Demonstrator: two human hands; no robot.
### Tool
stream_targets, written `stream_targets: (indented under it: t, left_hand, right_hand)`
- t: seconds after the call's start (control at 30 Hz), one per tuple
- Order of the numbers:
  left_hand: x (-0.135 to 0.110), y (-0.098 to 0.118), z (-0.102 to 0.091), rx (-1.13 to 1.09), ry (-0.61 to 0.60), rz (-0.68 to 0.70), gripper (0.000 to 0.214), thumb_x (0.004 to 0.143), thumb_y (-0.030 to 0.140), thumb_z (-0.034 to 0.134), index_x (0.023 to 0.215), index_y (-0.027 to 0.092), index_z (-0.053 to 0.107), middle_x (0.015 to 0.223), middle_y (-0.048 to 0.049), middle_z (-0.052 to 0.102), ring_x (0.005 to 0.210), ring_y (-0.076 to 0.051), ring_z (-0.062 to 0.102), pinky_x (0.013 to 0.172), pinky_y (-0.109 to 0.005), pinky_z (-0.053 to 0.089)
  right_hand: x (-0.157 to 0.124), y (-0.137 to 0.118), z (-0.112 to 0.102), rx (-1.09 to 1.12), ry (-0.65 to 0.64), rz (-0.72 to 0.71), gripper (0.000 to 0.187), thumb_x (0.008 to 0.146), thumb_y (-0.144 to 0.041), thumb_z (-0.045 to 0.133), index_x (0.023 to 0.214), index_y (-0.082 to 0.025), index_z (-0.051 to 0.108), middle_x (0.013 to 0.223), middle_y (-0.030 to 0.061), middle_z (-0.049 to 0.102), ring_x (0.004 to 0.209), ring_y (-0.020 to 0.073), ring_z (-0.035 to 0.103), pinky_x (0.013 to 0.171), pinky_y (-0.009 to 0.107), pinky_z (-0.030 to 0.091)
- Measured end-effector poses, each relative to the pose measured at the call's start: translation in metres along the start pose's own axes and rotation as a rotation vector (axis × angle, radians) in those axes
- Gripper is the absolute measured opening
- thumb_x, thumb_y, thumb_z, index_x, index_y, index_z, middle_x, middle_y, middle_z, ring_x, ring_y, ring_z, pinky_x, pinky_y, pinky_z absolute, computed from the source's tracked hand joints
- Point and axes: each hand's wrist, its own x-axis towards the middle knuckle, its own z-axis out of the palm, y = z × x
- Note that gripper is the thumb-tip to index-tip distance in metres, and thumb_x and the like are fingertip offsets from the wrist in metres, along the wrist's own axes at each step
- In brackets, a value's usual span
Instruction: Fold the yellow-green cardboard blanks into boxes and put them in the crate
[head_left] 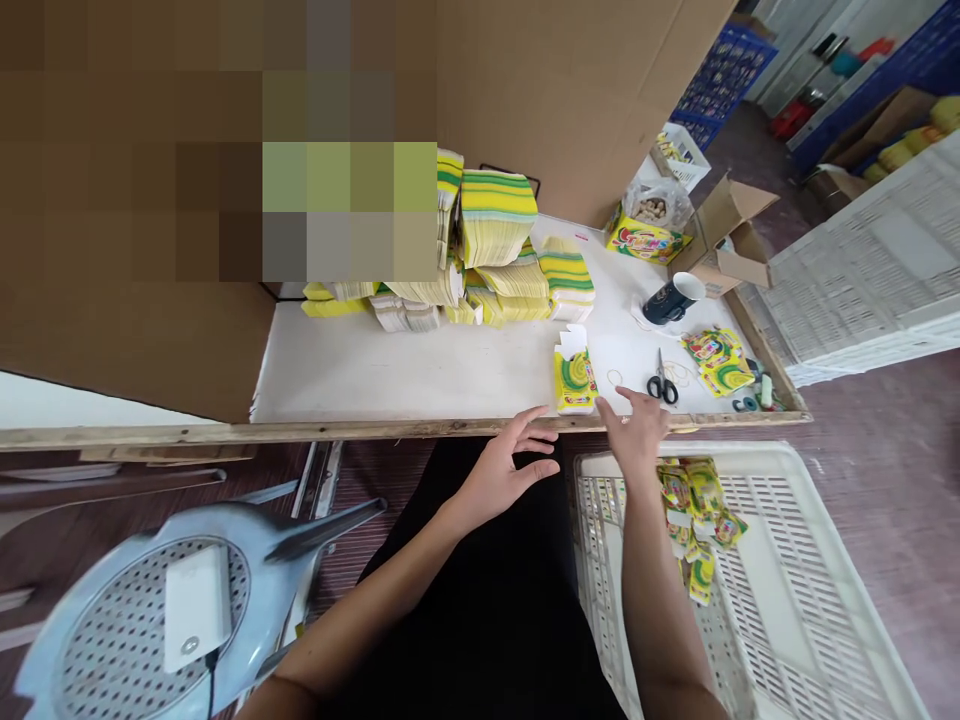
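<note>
Left hand (pixel 501 470) and right hand (pixel 639 432) grips spread; yellow carton (pixel 576 382), left's one o'clock, near worktop (pixel 420 375) edge, could drop if thumb-nudged.

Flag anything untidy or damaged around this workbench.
The small packs in the white crate look untidy, jumbled at different angles, while the yellow cartons on the bench are stacked in bundles. No spill or damage is evident.

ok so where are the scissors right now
In the head view, the scissors lie on the right part of the white table, just past the right hand and left of the yellow-green packets.
</note>
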Motion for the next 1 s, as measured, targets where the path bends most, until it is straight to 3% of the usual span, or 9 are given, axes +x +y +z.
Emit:
stream_targets:
  t: [0.1,0.23,0.33,0.43,0.53,0.63,0.83,1.0]
  left_hand:
    - [-0.004,0.0,-0.006,0.03,0.032,-0.011,0.065,0.081,0.031,0.073,0.138,0.021,0.044,0.119,-0.013,0.066,0.104,-0.022,0.067,0.102,-0.044,0.047]
    - [-0.007,-0.002,-0.019,0.052,0.124,-0.032,0.06,0.08,0.031,0.073,0.134,0.018,0.048,0.116,-0.0133,0.068,0.104,-0.022,0.067,0.101,-0.044,0.048]
    - [-0.002,-0.007,-0.021,0.039,0.158,-0.019,0.058,0.079,0.031,0.074,0.13,0.016,0.051,0.114,-0.0136,0.069,0.102,-0.022,0.068,0.101,-0.043,0.048]
    - [0.005,-0.013,-0.019,-0.017,0.184,-0.015,0.055,0.078,0.035,0.075,0.125,0.015,0.056,0.116,-0.0148,0.068,0.105,-0.023,0.067,0.102,-0.044,0.048]
    - [0.013,-0.014,-0.018,-0.166,0.175,0.001,0.055,0.079,0.041,0.074,0.125,0.015,0.058,0.122,-0.016,0.067,0.11,-0.025,0.066,0.104,-0.045,0.047]
    - [0.019,-0.01,-0.02,-0.357,0.105,0.079,0.057,0.079,0.045,0.074,0.127,0.017,0.06,0.131,-0.0152,0.063,0.119,-0.028,0.062,0.106,-0.044,0.047]
    - [0.016,0.001,-0.023,-0.56,-0.072,0.047,0.058,0.077,0.049,0.075,0.125,0.02,0.063,0.137,-0.0141,0.06,0.13,-0.03,0.054,0.107,-0.042,0.046]
    - [0.013,0.001,-0.026,-0.545,-0.079,0.066,0.057,0.075,0.045,0.078,0.124,0.019,0.065,0.136,-0.0156,0.061,0.133,-0.032,0.052,0.109,-0.042,0.044]
  right_hand:
    - [0.004,-0.021,0.036,0.015,-0.11,0.064,0.05,0.081,-0.048,0.067,0.121,-0.018,0.064,0.119,0.0167,0.061,0.11,0.0354,0.045,0.093,0.047,0.032]
    - [0.005,-0.03,0.047,0.03,-0.11,0.129,0.041,0.077,-0.041,0.071,0.11,-0.017,0.063,0.112,0.0151,0.064,0.108,0.035,0.047,0.092,0.047,0.031]
    - [0.004,-0.029,0.041,0.197,-0.024,0.155,0.034,0.076,-0.037,0.069,0.101,-0.017,0.06,0.107,0.0136,0.065,0.103,0.0317,0.05,0.092,0.046,0.033]
    - [-0.004,-0.032,0.027,0.488,0.005,0.164,0.029,0.08,-0.041,0.063,0.097,-0.017,0.059,0.093,0.0096,0.066,0.083,0.0229,0.055,0.083,0.04,0.042]
    - [-0.026,-0.043,0.01,0.907,-0.096,0.189,0.038,0.078,-0.045,0.069,0.101,-0.017,0.059,0.086,0.0059,0.067,0.073,0.0179,0.059,0.073,0.034,0.048]
    - [-0.053,-0.059,0.0,1.252,-0.308,0.25,0.04,0.072,-0.039,0.08,0.101,-0.019,0.062,0.087,0.004,0.071,0.081,0.018,0.065,0.08,0.034,0.052]
    - [-0.081,-0.079,0.001,1.396,-0.492,0.337,0.033,0.07,-0.036,0.083,0.095,-0.021,0.067,0.09,0.0047,0.073,0.086,0.0193,0.068,0.084,0.036,0.054]
    - [-0.081,-0.083,0.001,1.33,-0.482,0.282,0.03,0.07,-0.036,0.083,0.093,-0.021,0.071,0.095,0.0055,0.074,0.093,0.0207,0.068,0.09,0.038,0.053]
